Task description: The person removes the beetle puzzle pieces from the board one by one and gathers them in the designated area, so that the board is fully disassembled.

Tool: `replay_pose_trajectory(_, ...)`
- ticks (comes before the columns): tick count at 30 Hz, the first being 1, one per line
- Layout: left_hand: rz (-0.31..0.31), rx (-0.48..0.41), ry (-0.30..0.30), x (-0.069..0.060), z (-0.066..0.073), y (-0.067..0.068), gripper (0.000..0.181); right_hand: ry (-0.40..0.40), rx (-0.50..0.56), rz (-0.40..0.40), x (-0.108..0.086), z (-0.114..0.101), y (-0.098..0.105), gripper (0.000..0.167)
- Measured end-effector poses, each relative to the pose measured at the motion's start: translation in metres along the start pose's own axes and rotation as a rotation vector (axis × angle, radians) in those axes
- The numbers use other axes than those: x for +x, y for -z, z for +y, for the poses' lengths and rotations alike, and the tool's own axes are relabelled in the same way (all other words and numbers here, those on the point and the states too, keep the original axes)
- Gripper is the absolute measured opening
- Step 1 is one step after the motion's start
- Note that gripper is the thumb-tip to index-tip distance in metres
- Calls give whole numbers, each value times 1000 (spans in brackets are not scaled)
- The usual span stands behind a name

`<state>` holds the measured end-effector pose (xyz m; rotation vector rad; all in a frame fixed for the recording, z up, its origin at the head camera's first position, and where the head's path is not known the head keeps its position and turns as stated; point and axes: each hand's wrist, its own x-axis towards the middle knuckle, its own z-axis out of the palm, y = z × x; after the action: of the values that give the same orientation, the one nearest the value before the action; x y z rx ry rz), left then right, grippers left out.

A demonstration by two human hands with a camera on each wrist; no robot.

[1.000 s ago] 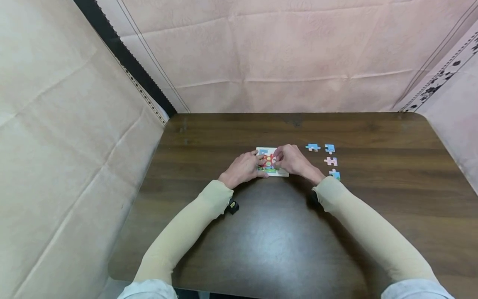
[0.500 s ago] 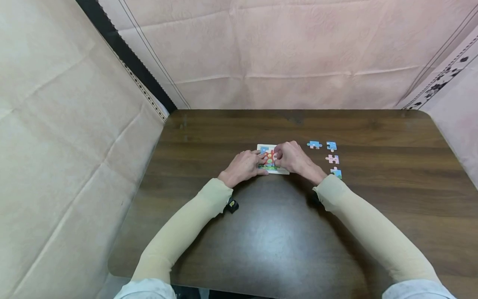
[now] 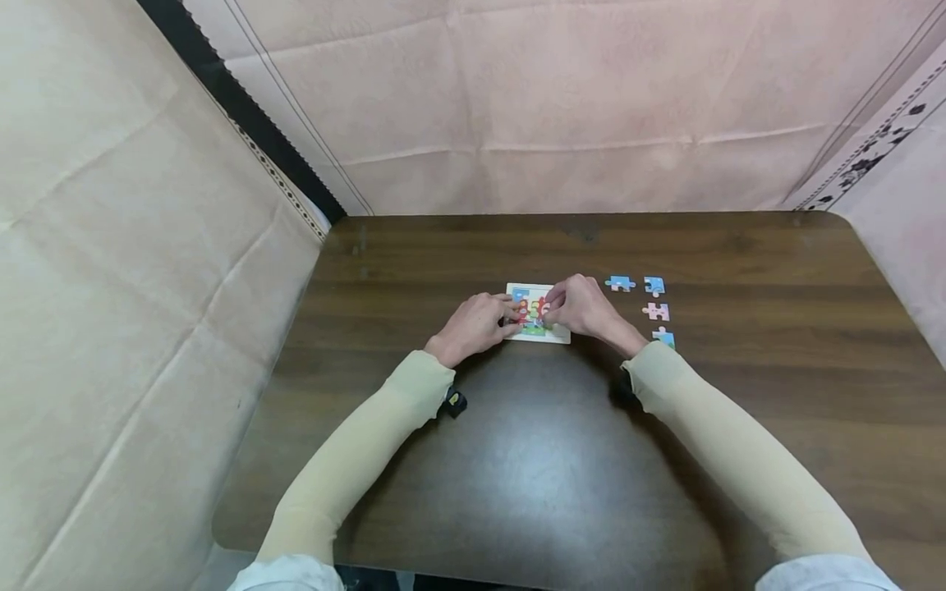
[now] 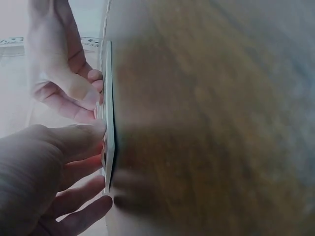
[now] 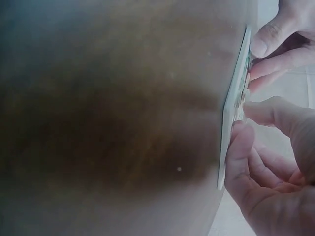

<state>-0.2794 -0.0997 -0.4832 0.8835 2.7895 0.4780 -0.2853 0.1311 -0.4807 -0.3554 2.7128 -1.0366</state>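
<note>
Two hands (image 3: 477, 327) (image 3: 584, 310) on puzzle (image 3: 534, 320), four loose pieces (image 3: 655, 312)

We find an indoor place, a cloth-screened work booth; whether it belongs to a home, an office or a lab, we cannot determine. Beyond the fingers (image 5: 239, 152), a creased pale cloth (image 3: 576, 98) spans the back edge of the brown wood-grain surface (image 3: 414, 509). A second sheet (image 3: 140, 287) closes off the side left of the fingers; a third (image 3: 911, 222) stands to their right. We note a black band (image 3: 238, 107) with a scalloped edge, far left beyond the fingers, and a dark floral border (image 3: 872, 160) far right. Nearer the person than the fingers, the surface carries soft glare.
</note>
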Motion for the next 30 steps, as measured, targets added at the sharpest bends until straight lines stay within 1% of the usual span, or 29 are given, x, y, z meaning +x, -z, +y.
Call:
replay_pose_trajectory(4,-9,38,-15,-1,0,0,31,-48,28,-14,1,2,-1,26)
replay_pose_trajectory(8,16,92,-34,-1,0,-1,29,-60,45,-23,2,4,-2,26)
replay_pose_trajectory(10,21,112,-28,0,-1,-2,30,-58,49,-20,3,5,-1,25)
replay_pose_trajectory(13,11,126,-8,2,-1,-1,33,-60,58,-19,4,7,-1,24)
replay_pose_trajectory(16,-5,121,2,3,-1,0,35,-64,69,-28,5,8,0,23)
replay_pose_trajectory(18,2,106,0,5,-2,2,34,-67,76,-34,5,9,1,23)
replay_pose_trajectory(21,45,67,-4,10,-4,4,31,-69,78,-43,5,9,1,23)
replay_pose_trajectory(24,82,26,2,19,-5,6,29,-65,79,-44,6,10,2,22)
replay_pose_trajectory(26,69,5,17,25,-7,7,32,-59,80,-47,6,11,2,22)
replay_pose_trajectory(30,-1,-18,49,33,-12,8,43,-47,80,-55,6,11,1,23)
